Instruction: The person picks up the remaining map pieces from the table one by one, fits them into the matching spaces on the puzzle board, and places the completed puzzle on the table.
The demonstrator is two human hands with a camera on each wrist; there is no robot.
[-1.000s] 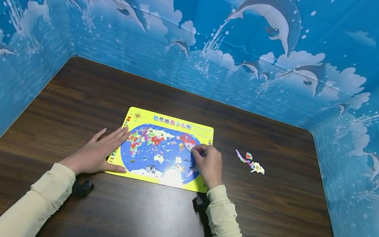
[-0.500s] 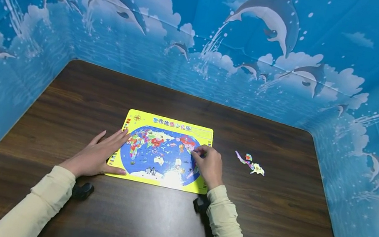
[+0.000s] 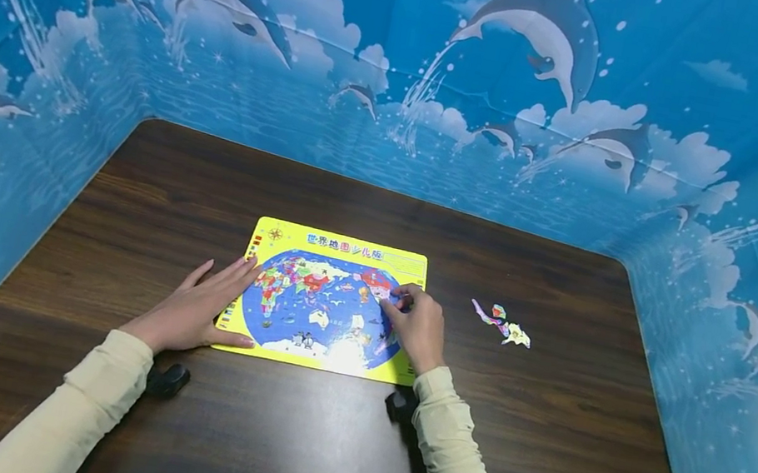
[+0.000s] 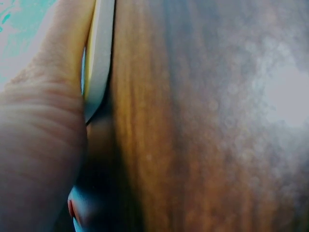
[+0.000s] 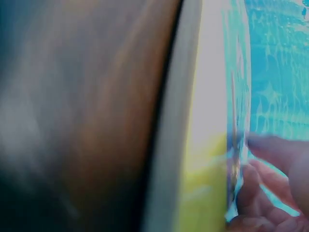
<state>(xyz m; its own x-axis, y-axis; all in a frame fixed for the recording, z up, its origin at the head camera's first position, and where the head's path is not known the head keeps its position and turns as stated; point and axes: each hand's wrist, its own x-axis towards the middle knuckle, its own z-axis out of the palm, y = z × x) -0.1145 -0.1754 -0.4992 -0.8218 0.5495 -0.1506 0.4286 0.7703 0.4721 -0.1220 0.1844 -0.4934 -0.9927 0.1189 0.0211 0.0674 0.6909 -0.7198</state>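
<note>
A yellow-bordered world map puzzle board (image 3: 332,244) lies flat on the dark wooden table in the head view. My left hand (image 3: 202,307) rests on its left side, fingers spread over the border, thumb along the lower edge. Near the map's right edge, the thumb and forefinger of my right hand (image 3: 418,326) come together low over the board, below the red land area. They seem to pinch a small puzzle piece, mostly hidden by the fingers. In the right wrist view, the fingertips (image 5: 251,176) of that hand touch the board's surface. Glare whitens the map's lower middle.
Several loose puzzle pieces (image 3: 516,335) lie close together on the table (image 3: 557,437), right of the board. Blue curtains (image 3: 398,130) printed with dolphins stand around the back and sides. A black wrist device (image 3: 168,380) sits under each wrist.
The right hand's forefinger and thumb have shifted slightly at the same spot on the map. My left hand stays in place, and the loose pieces have not moved.
</note>
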